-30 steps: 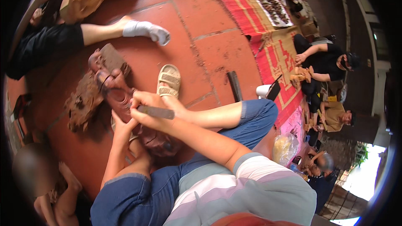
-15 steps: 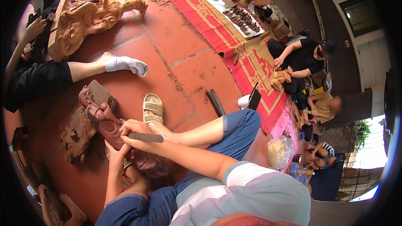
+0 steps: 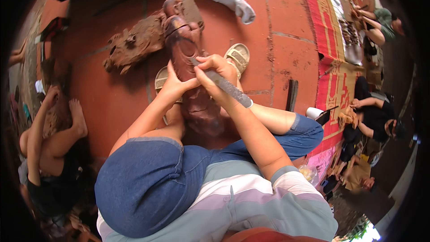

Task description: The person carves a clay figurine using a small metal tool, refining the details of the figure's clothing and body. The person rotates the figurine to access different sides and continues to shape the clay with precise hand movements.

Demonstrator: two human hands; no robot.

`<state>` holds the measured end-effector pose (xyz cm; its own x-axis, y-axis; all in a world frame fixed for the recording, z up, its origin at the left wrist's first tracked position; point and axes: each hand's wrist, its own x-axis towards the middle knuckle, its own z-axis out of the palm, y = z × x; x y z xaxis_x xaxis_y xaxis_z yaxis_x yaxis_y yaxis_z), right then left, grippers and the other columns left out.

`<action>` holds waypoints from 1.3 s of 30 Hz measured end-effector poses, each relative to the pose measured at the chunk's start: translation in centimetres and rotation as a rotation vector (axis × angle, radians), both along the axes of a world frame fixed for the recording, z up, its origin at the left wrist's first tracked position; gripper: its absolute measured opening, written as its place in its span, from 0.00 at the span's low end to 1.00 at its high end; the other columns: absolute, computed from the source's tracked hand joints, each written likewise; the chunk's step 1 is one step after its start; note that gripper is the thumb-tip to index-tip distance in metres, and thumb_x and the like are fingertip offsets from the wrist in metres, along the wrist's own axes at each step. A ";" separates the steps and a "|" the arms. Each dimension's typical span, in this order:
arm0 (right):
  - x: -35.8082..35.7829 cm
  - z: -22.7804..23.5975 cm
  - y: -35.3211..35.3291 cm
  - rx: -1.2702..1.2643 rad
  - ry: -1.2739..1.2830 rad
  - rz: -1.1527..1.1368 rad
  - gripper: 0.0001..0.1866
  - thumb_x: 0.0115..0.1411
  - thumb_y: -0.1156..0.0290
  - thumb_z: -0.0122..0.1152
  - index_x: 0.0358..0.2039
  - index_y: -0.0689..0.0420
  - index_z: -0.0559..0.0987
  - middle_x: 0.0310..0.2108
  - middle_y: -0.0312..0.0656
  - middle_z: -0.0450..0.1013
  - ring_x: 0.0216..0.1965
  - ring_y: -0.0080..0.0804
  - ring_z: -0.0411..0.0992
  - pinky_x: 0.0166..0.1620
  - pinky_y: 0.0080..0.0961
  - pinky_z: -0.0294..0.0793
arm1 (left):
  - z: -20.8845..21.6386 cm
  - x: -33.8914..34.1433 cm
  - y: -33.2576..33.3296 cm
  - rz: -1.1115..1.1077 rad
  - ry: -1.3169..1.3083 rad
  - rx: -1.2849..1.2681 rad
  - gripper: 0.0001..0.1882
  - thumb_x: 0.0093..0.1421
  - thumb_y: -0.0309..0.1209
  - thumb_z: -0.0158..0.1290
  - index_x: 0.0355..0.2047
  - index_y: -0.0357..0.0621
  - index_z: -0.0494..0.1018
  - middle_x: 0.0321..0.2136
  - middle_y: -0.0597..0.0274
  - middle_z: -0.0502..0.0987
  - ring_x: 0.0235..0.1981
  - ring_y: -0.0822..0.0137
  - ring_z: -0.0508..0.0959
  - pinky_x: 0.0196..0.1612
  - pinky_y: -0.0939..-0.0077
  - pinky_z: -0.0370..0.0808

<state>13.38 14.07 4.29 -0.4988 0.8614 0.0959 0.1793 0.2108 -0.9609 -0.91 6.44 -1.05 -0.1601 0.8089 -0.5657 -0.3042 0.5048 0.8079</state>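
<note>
A dark reddish-brown carved wooden statue (image 3: pixel 181 47) lies between my legs, its head at the far end and its broad base (image 3: pixel 199 112) towards me. My left hand (image 3: pixel 177 83) is closed against the statue's left side, thumb laid across the carving. In my right hand (image 3: pixel 216 74) is a grey metal carving chisel (image 3: pixel 230 90), its shaft slanting back over my wrist. The chisel's far end meets the robe folds at the statue's middle; whether it is cutting in, I cannot tell. The statue's head rests by a brown wooden block (image 3: pixel 192 11).
Left of the statue lies a rough piece of wood (image 3: pixel 134 45). A person's socked foot (image 3: pixel 233 2) stretches across the far side. A dark bar (image 3: pixel 292 95) and a white cup (image 3: pixel 314 113) sit to the right, beside a red patterned mat (image 3: pixel 329 127). Other people sit on both sides.
My view has swung leftward, so the statue and hands appear further right and more upright. Both hands still hold the statue and chisel; the large pale carving has left the view.
</note>
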 end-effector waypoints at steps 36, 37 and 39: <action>-1.3 0.4 0.8 0.069 -0.086 0.031 0.06 0.50 0.79 0.64 0.22 0.62 0.75 0.26 0.45 0.77 0.38 0.34 0.80 0.41 0.27 0.77 | -0.3 0.3 -0.2 0.025 -0.026 0.067 0.73 0.38 0.47 0.75 0.67 0.37 0.31 0.62 0.45 0.59 0.63 0.55 0.62 0.65 0.62 0.60; -1.2 0.2 0.8 0.070 -0.065 0.027 0.06 0.50 0.79 0.64 0.22 0.62 0.75 0.25 0.45 0.77 0.39 0.34 0.81 0.40 0.26 0.77 | -0.2 0.4 -0.2 0.027 -0.041 0.066 0.72 0.38 0.47 0.75 0.67 0.37 0.32 0.62 0.45 0.59 0.63 0.55 0.63 0.65 0.62 0.60; -1.1 -0.3 0.9 0.080 -0.017 0.020 0.06 0.51 0.79 0.64 0.22 0.62 0.75 0.25 0.45 0.77 0.40 0.34 0.81 0.40 0.26 0.77 | -0.1 0.3 0.1 0.031 -0.064 0.072 0.71 0.38 0.46 0.75 0.67 0.38 0.32 0.61 0.46 0.60 0.63 0.56 0.63 0.65 0.63 0.60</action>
